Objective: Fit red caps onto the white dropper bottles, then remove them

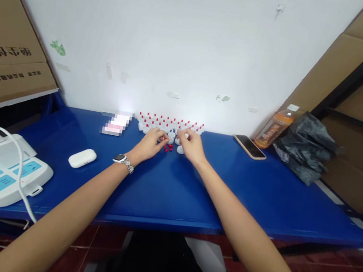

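My left hand [150, 143] is closed in a pinch, with a speck of red at its fingertips that looks like a small red cap. Facing it, my right hand [192, 146] has thumb and forefinger together beside the white pieces; what it pinches is too small to make out. Loose red caps [166, 148] lie on the table between the hands. A white round-based piece [181, 150] rests below the right fingertips. Behind both hands stand rows of white pieces with red tips [167, 122], partly hidden by the fingers.
On the blue table [170, 199] lie a white earbud case [82, 158] and a white power strip [2, 174] at left. A phone [250, 147], an orange drink bottle [275, 126] and a black plastic bag [309, 147] are at right. A white wall [191, 39] borders the back.
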A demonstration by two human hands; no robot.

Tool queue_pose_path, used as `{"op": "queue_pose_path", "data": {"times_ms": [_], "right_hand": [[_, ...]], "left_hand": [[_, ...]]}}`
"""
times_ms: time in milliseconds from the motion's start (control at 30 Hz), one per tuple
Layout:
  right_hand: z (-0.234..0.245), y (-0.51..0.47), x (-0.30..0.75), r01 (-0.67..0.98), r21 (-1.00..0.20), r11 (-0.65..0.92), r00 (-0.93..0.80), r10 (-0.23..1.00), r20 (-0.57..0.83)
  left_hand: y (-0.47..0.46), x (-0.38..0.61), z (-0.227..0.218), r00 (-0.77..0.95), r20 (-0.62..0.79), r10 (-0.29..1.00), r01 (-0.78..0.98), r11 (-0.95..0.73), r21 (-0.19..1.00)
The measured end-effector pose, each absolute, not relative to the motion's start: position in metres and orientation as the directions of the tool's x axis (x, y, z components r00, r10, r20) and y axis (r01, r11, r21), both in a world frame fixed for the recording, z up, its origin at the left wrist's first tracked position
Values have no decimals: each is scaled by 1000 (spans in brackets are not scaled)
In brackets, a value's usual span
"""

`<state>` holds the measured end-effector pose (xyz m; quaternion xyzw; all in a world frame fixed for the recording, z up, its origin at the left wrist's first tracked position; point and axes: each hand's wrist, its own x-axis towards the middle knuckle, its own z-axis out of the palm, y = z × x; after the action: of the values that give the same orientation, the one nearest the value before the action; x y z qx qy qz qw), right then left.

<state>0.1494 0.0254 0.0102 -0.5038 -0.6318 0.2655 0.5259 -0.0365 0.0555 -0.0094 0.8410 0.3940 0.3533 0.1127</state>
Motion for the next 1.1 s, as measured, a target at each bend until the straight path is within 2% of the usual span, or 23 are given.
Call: {"op": "queue_pose_path", "data": {"times_ms": [133,400,500,600,633,700,767,867,1000,1100], "right_hand": [[12,23,152,433,-820,375,27,904,427],[15,15,148,497,-748,439,-199,897,395],[17,13,145,513,-734,446,-175,891,419],[18,14,145,551,-732,400,-123,907,402],[19,16,145,570,-726,384,-110,912,396],[21,21,145,599,-714,362,-94,917,386],[23,28,144,601,-717,352,-91,922,376],[25,37,138,513,-804,302,-85,949,302],[29,37,122,229,-966,120,-93,991,101],[31,30,110,59,-998,29,-130,991,21]], "left_hand": [[55,-37,-12,474,481,737,572,-674,468],[49,-57,2,351,458,817,601,-571,559],[46,-54,-4,288,538,792,676,-566,471],[41,-47,-7,341,593,729,724,-606,329],[39,-46,-6,359,591,722,722,-616,315],[38,-51,-1,370,538,757,706,-606,368],[38,-61,4,390,414,822,663,-563,494],[39,-74,8,469,282,837,516,-519,681],[36,-67,7,412,376,830,304,-515,802],[33,-53,5,356,428,830,198,-515,834]]}}
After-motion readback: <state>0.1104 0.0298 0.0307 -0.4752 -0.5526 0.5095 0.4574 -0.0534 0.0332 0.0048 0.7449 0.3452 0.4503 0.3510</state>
